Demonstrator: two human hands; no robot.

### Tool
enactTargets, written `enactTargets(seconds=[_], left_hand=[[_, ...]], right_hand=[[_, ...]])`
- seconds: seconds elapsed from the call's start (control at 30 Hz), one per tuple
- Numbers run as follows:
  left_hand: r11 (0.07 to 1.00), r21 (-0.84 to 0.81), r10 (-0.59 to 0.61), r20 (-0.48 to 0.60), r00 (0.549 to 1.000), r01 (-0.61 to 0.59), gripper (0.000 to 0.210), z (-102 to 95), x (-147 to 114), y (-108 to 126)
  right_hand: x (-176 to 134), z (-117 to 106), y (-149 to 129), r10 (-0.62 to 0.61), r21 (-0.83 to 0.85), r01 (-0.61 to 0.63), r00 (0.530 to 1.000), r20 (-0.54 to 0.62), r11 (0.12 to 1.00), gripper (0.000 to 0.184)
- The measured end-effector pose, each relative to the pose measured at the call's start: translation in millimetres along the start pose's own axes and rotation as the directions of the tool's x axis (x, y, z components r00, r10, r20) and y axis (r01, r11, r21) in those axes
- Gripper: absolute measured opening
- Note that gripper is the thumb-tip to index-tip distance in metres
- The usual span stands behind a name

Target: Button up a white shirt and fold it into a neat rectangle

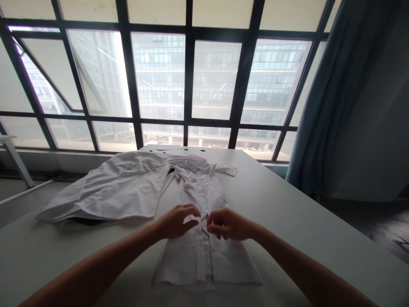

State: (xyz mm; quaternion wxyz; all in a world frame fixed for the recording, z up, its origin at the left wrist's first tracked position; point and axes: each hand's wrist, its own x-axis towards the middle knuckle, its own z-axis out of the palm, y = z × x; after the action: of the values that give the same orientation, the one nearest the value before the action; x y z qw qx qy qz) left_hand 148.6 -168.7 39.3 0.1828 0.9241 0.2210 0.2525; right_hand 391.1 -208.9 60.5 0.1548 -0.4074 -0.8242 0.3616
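Note:
A white long garment (185,260), which looks like a button-front shirt or coat, lies lengthwise in front of me with its front opening running down the middle. Over the left side of that opening is my left hand (179,220), its thumb and fingers apart and nothing held between them. Facing it across the opening, my right hand (228,224) has loosely curled fingers with a gap to the thumb. Both hands are just above or lightly touching the cloth; I cannot tell which. The garment's collar and sleeves are bunched toward the far end.
Another white garment (118,187) is spread to the left, with something dark under its near edge. Both lie on a white table (275,213). Beyond stand large black-framed windows (188,81). A blue-grey curtain (329,102) hangs on the right; a white frame leg (19,162) shows at left.

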Motion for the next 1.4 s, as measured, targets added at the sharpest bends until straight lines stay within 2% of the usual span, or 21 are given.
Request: enactTargets(seconds=[0.07,0.1,0.13,0.2,0.27,0.37,0.4,0.47,0.53,0.57,0.67,0.73,0.83,0.93,1.03,1.23,1.4], left_hand=[[0.994,0.104,-0.034,-0.005,0.999,0.035,0.034,-3.7,-1.5,-11.2],[0.987,0.153,-0.054,0.037,0.998,0.047,0.042,-4.3,-2.7,-16.8],[0.98,0.192,-0.078,0.095,0.992,0.059,0.052,-4.0,-4.1,-21.7],[0.966,0.244,-0.135,0.219,0.966,0.08,0.064,-1.7,-7.3,-26.8],[0.959,0.268,-0.177,0.308,0.935,0.094,0.068,0.4,-10.6,-23.3],[0.966,0.254,-0.137,0.349,0.927,0.047,0.075,-1.7,-14.8,-4.2],[0.976,0.217,-0.087,0.353,0.931,0.009,0.072,-3.8,-15.5,3.0],[0.994,0.095,0.024,0.339,0.94,-0.059,0.053,-8.9,-14.4,12.9],[0.996,-0.014,0.088,0.289,0.953,-0.088,0.03,-13.5,-9.1,11.6],[0.996,-0.02,0.089,0.241,0.967,-0.086,0.026,-15.2,-4.8,6.1],[0.985,0.163,0.05,0.042,0.998,-0.056,0.024,-19.0,12.3,-24.4],[0.953,0.298,0.047,-0.008,0.999,-0.043,0.029,-21.6,25.7,-47.5],[0.927,0.368,0.042,0.085,0.996,-0.071,0.023,-25.6,47.7,-71.0],[0.922,0.372,0.042,0.175,0.984,-0.105,0.004,-26.2,71.1,-78.4],[0.923,0.362,0.051,0.226,0.973,-0.132,0.005,-21.7,91.8,-79.5],[0.894,0.438,-0.006,0.228,0.974,-0.097,0.017,-0.1,109.2,-86.4],[0.843,0.52,0.04,0.191,0.981,-0.136,0.026,14.3,111.8,-94.0]], right_hand=[[2.5,-4.3,11.7,-0.047,-0.207,-0.005,0.969,-0.244,0.978,0.041],[3.8,-5.3,18.0,-0.061,-0.31,-0.04,0.95,-0.307,0.95,0.045],[4.8,-5.6,23.9,-0.049,-0.386,-0.082,0.946,-0.319,0.919,0.052],[5.5,-5.4,32.2,0.028,-0.459,-0.146,0.967,-0.254,0.877,0.068],[3.4,-6.5,32.9,0.09,-0.48,-0.163,0.981,-0.172,0.862,0.074],[-4.6,-12.7,19.5,0.051,-0.512,-0.097,0.993,-0.102,0.853,0.077],[-7.6,-14.8,13.0,0.038,-0.515,-0.08,0.995,-0.092,0.854,0.072],[-11.9,-16.6,0.2,0.031,-0.488,-0.077,0.994,-0.102,0.869,0.051],[-12.3,-13.2,-9.8,0.012,-0.441,-0.075,0.989,-0.145,0.894,0.036],[-11.1,-9.4,-13.4,-0.014,-0.423,-0.056,0.987,-0.161,0.904,0.033],[-4.8,6.1,-20.7,-0.111,-0.427,0.04,0.983,-0.143,0.903,0.032],[-1.3,15.8,-23.4,-0.13,-0.454,0.072,0.987,-0.099,0.888,0.04],[0.6,23.6,-24.5,-0.119,-0.49,0.062,0.989,-0.085,0.87,0.048],[0.0,24.2,-22.0,-0.106,-0.504,0.032,0.987,-0.118,0.863,0.034],[-0.3,22.8,-17.6,-0.085,-0.504,-0.009,0.983,-0.162,0.864,0.024],[2.3,24.9,-11.9,-0.067,-0.512,-0.048,0.977,-0.204,0.858,0.021],[4.8,27.7,-9.6,-0.049,-0.532,-0.13,0.95,-0.309,0.837,0.03]])
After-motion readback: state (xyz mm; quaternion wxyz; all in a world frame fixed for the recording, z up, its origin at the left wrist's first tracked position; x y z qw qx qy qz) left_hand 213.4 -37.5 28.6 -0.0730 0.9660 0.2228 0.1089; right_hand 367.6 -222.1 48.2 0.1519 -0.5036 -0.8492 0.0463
